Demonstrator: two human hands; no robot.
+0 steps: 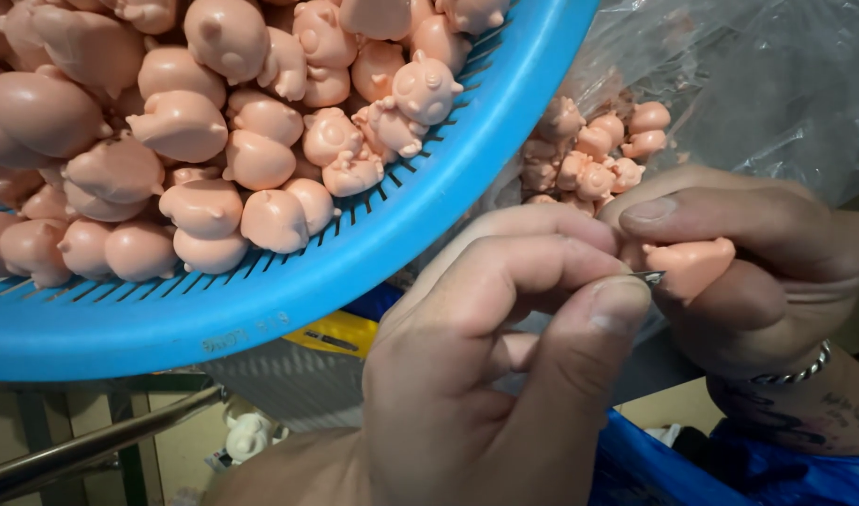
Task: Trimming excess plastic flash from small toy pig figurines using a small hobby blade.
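While the right hand pinches one pink figure between thumb and fingers, the left hand is closed in a fine pinch on a small metal blade, its tip touching the figure's edge. Figure sits just right of frame centre, in front of the blue basket.

- Basket: heaped with like pink figures, tilted toward the hands.
- Behind the hands: a clear bag holding a smaller lot of figures.
- Right wrist wears a metal bracelet.

Judgement on doing it well: looks like trimming at a seam or nub. Keep the blade shallow, almost flat to the surface, so it shaves rather than digs. Brace the two hands against each other, as they nearly are, to steady the tip. Turn the figure, not the blade. Right thumb lies close above the tip; cut away from it. Soft material will likely mark easily, so press lightly.
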